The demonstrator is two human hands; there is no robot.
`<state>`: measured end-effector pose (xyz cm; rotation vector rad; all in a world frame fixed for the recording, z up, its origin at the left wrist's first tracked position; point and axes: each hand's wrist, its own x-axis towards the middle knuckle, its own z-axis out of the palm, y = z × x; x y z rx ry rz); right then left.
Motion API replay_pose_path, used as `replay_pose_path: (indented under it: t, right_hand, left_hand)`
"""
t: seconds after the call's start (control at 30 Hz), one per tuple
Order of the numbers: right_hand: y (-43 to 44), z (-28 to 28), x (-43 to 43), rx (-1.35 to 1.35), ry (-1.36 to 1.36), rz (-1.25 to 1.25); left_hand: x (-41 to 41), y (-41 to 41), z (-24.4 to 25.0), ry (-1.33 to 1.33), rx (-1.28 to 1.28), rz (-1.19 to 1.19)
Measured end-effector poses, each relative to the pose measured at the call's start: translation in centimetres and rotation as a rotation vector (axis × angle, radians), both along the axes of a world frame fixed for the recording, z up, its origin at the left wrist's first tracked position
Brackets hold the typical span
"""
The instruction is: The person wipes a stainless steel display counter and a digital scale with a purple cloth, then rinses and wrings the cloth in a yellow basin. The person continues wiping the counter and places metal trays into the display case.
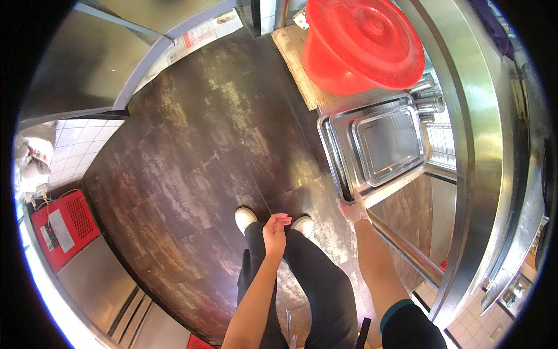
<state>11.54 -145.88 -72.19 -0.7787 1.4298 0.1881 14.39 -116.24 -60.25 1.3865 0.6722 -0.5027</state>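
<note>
My right hand [354, 210] is at the near corner of a stack of rectangular stainless-steel trays [390, 139]; it seems to wear a thin clear glove, and its fingers are partly hidden at the rim, so a firm grip cannot be told. The trays rest on a low shelf at the right, a smaller one nested in larger ones. In front of my legs hangs my left hand [275, 229], empty, its fingers loosely bent and touching no object.
A red plastic tub with a red lid [370, 35] stands on a wooden board [292, 65] beyond the trays. A steel counter edge [484, 131] curves along the right, above a metal rail [405, 246]. Steel cabinets and a red panel [65, 229] line the left of the dark floor [187, 152].
</note>
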Motion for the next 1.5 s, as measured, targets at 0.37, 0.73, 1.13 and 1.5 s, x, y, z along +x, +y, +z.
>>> replay_pose_path:
  t: [0.37,0.73,1.13,1.5]
  right_hand:
    - [4.5,3.5,-0.1,-0.286,-0.079,-0.194]
    - [12.5,12.9,-9.0,-0.025,0.090,-0.183]
    - [14.5,15.1,-9.4,0.179,0.172,0.136]
    - [10.1,15.3,-3.1,0.069,0.069,0.312]
  left_hand:
    - [0.6,-3.1,0.0,0.007,0.199,-0.074]
    - [1.5,-8.7,-0.3,0.280,0.158,-0.186]
    - [-1.1,-3.2,-2.2,0.247,0.224,-0.267]
    - [1.3,-1.4,1.8,0.135,0.335,-0.397]
